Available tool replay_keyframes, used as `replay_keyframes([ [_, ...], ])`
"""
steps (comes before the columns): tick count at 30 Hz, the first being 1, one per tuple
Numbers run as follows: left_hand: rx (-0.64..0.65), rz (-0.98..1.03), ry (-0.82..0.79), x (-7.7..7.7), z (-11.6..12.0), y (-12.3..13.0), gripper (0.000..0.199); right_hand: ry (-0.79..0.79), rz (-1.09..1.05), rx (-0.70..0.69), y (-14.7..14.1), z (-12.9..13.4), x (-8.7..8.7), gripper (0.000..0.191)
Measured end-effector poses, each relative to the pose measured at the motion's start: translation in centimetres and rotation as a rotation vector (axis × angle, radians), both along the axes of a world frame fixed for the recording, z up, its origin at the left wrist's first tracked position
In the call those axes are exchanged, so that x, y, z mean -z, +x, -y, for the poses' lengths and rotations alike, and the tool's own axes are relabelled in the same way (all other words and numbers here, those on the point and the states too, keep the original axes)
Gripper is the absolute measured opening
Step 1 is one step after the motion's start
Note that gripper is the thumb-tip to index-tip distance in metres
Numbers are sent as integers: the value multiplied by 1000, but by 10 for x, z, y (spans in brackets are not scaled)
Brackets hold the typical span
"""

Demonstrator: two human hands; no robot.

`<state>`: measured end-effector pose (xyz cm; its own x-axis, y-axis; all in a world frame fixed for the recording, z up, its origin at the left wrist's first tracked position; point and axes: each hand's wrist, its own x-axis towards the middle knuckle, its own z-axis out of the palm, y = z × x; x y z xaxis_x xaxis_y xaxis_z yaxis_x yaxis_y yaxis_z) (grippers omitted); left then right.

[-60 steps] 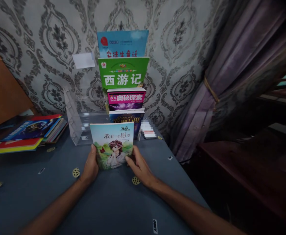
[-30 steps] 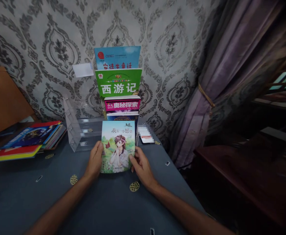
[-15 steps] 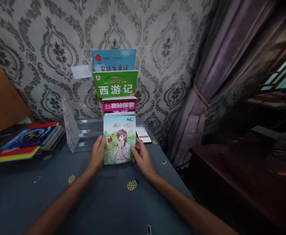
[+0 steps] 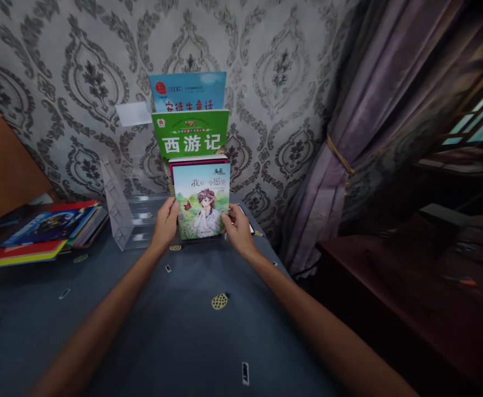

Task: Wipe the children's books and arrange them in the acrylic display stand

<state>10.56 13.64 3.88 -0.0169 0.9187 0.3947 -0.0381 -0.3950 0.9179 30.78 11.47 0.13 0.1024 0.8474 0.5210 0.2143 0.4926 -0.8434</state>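
Note:
Between my two hands is a book (image 4: 200, 207) with a girl and a butterfly on its pale green cover. My left hand (image 4: 167, 220) grips its left edge, fingers closed behind it. At the right edge my right hand (image 4: 237, 229) holds it with the thumb on the cover. The book stands nearly upright in front of a dark book with a magenta band (image 4: 198, 161), hiding most of it. Behind rise a green book (image 4: 192, 132) and a taller blue book (image 4: 189, 91). To the left is a clear acrylic rack (image 4: 119, 207).
A stack of colourful books (image 4: 43, 231) lies at the left beside a brown board (image 4: 5, 165). A phone (image 4: 250, 220) shows partly behind my right hand. The patterned blue cloth (image 4: 154, 331) covers the table; a dark red cabinet (image 4: 369, 286) and purple curtain (image 4: 328, 193) are right.
Both my hands have raised the girl-cover book and carried it toward the rack. It now covers most of the magenta-banded title. The view has shifted slightly.

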Motion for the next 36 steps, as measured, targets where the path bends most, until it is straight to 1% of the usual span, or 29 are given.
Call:
replay_keyframes([
  [3,-41,-83,117,-7,-3,-1,26,43,-30,28,-2,-5,-5,32],
  [7,-156,-252,301,-14,-4,-3,26,110,-34,56,-8,-9,-8,29],
  [10,-237,-353,391,-15,-4,-4,25,149,-21,91,-11,-11,-5,30],
  [13,-280,-420,436,-14,-2,-4,25,169,-16,107,-11,-13,0,27],
  [18,-295,-512,485,-12,1,-4,24,193,7,94,-7,-13,4,23],
  [23,-324,-617,504,-12,1,-10,25,208,123,173,-3,-13,6,17],
  [27,-377,-759,477,-10,3,-17,25,242,221,248,0,-12,5,11],
  [30,-387,-849,440,-9,5,-21,26,254,236,250,2,-12,3,11],
  [36,-394,-963,384,-9,6,-22,25,232,228,234,2,-12,5,15],
])
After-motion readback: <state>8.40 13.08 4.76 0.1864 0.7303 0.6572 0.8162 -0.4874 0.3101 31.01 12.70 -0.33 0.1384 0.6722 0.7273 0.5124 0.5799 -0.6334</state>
